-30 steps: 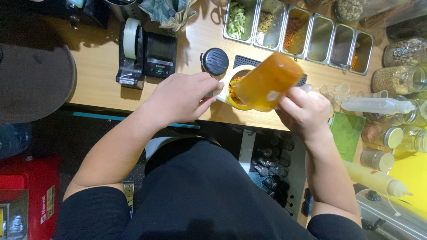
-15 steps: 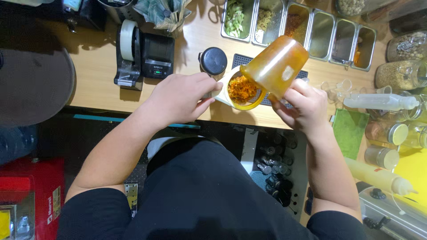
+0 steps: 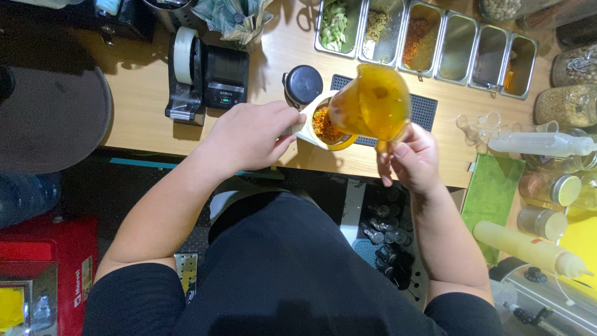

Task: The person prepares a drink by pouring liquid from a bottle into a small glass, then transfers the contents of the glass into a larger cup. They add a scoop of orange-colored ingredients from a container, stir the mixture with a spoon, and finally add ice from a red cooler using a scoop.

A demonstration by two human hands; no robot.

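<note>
Gripping the orange translucent plastic jug [image 3: 372, 102] in our right hand [image 3: 413, 158], just beside the left hand [image 3: 249, 137] clasping the white filled cup [image 3: 324, 127]; overtilting could flood it.

On the surface [image 3: 149, 118]: cup [image 3: 328, 127] between both hands (pitcher [image 3: 372, 102] tilted above it), tray row [image 3: 429, 43] behind, printer [image 3: 225, 78] to the left.

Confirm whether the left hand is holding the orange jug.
No: the left hand steadies the white cup, while the right hand holds the orange jug.
</note>
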